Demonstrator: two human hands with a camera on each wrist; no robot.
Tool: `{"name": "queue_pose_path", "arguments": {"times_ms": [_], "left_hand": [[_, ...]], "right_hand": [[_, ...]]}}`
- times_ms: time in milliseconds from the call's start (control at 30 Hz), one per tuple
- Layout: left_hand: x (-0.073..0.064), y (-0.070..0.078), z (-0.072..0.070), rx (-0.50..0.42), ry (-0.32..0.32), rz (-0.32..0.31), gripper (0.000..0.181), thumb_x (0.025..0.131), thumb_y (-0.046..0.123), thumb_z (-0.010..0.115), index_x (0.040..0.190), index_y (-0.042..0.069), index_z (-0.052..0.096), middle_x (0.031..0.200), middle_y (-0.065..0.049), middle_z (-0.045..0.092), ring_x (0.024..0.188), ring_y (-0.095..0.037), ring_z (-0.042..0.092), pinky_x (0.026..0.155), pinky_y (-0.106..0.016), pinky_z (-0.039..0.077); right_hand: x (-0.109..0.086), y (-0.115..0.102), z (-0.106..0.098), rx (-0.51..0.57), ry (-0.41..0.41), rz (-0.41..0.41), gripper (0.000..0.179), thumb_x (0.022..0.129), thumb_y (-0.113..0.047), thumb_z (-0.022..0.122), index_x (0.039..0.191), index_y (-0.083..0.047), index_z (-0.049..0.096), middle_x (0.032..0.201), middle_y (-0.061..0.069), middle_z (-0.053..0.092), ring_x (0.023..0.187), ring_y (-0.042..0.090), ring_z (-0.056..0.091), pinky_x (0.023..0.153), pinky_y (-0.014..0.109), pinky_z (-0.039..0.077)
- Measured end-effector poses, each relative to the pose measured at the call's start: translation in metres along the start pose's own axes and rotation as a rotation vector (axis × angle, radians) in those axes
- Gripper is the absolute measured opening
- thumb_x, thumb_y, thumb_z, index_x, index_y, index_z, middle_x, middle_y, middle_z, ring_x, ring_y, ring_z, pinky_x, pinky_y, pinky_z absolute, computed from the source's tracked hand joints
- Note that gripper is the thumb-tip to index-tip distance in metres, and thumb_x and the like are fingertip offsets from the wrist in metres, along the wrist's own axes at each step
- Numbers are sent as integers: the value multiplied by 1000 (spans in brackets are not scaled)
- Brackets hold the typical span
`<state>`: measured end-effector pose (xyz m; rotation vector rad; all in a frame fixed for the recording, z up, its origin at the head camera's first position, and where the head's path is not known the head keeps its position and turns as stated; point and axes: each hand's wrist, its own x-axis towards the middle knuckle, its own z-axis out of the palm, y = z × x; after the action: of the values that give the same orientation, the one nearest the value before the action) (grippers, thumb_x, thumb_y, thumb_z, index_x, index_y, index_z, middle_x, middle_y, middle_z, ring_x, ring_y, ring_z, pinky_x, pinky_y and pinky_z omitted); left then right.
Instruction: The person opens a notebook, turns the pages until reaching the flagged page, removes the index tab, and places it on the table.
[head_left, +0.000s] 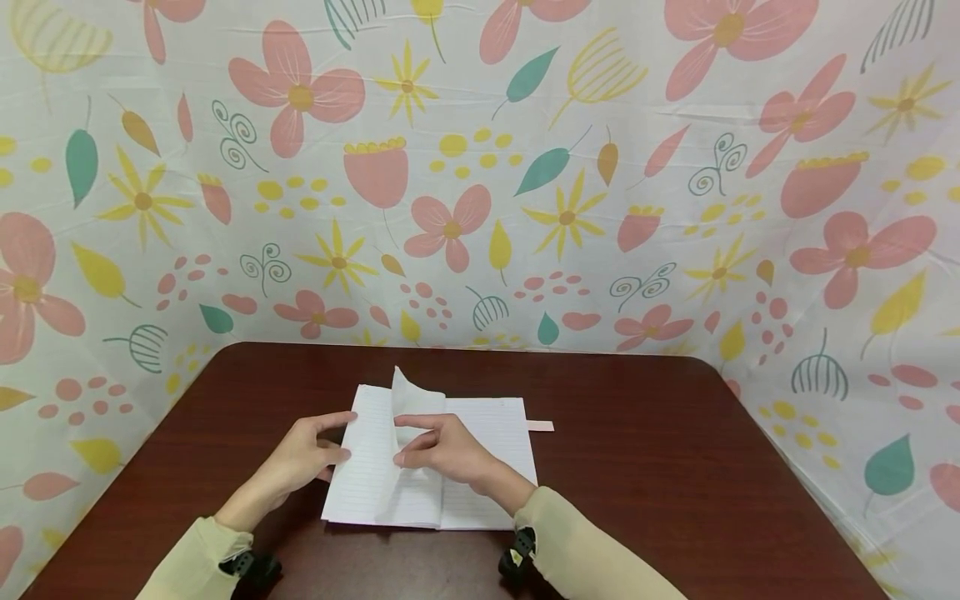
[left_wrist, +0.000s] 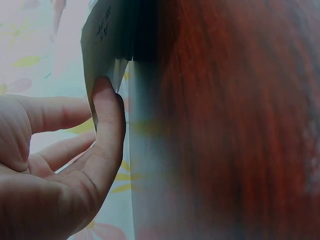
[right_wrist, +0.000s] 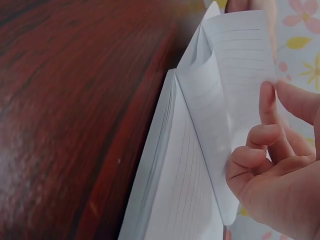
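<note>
An open lined notebook (head_left: pixel 495 425) lies on the dark brown table, with one page (head_left: pixel 411 392) standing raised and curved above its left half. My right hand (head_left: pixel 450 450) reaches over the notebook and pinches the raised page's edge between thumb and index finger; in the right wrist view the lifted page (right_wrist: pixel 242 55) bends away from the spine. At the notebook's left edge, my left hand (head_left: pixel 303 454) grips the side. The left wrist view shows the left hand (left_wrist: pixel 75 165) with fingers on both faces of the cover (left_wrist: pixel 102 55), which bears small dark handwriting.
A pale strip (head_left: pixel 542 426) sticks out from the notebook's right side. The brown table (head_left: pixel 637 450) has rounded far corners, and a flower-patterned cloth (head_left: pixel 480 250) hangs behind and beside it. Black wrist straps (head_left: pixel 517 554) sit over both light sleeves.
</note>
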<state>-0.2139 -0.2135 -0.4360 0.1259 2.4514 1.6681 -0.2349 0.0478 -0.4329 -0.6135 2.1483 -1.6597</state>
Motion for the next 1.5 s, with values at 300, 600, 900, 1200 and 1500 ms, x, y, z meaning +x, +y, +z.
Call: {"name": "queue_pose_path", "arguments": {"times_ms": [300,600,900,1200,1500], "left_hand": [[-2,1,0,-1,3,-8,59,93,-9,66,150,-8,51,117,-20,69,89,-27,73,67,-44,62],[-2,0,0,-38,-18,29,61,94,-9,66,152,-6,48,144,-30,54,91,-28,73,68,-45,62],[-1,-1,-2,-23,0,-4,43,96,-5,65,139,-2,65,133,-26,63,90,-28,73,71,-45,62],[1,-2,-1,17,28,-12,32,98,5,70,129,-1,72,139,-25,61,95,-28,72,73,-45,62],[2,-2,0,31,5,29,51,88,-3,78,137,-3,65,101,-11,73,79,-24,69,70,-41,60]], "right_hand": [[3,-4,7,-49,-22,-35,45,95,-14,79,138,-8,70,91,4,79,88,8,70,74,24,47],[3,-1,11,-98,-78,-39,38,93,-10,80,131,-7,75,92,2,77,76,7,61,62,22,43],[0,1,15,-97,-129,-46,34,92,-4,80,126,-7,77,87,1,77,76,8,67,64,21,46],[-5,-3,15,-96,-169,-66,33,92,-1,78,124,-7,78,86,-2,76,63,6,57,57,21,42],[-14,-7,6,-129,-183,-97,34,94,-4,78,127,-7,77,88,-2,76,63,7,59,59,21,44]]}}
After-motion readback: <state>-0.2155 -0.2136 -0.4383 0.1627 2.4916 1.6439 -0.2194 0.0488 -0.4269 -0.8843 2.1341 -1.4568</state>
